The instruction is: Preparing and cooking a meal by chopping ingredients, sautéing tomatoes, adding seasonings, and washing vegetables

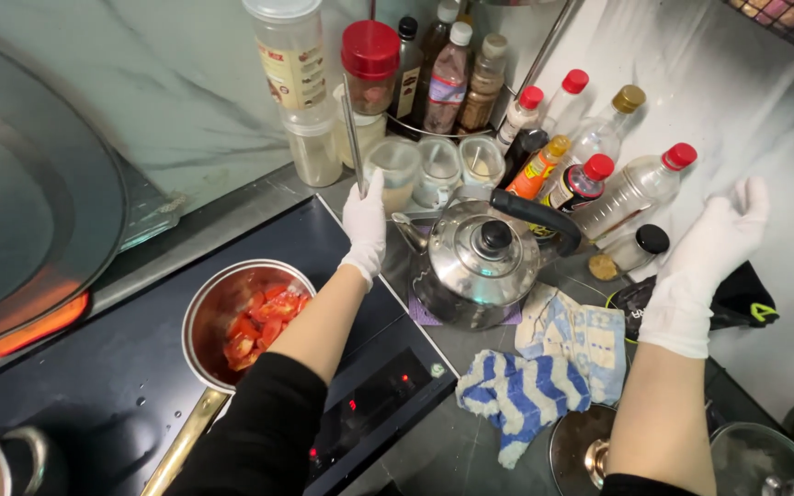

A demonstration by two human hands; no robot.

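Upright within left hand [365,223]: metal utensil [352,138].

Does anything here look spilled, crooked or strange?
Little stands out. Water drops lie on the black cooktop near the pot of tomato pieces, and a striped cloth sits crumpled beside the kettle.

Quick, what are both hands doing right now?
Left hand: closed on a thin metal utensil handle.
Right hand: open, holding nothing, raised above the counter.
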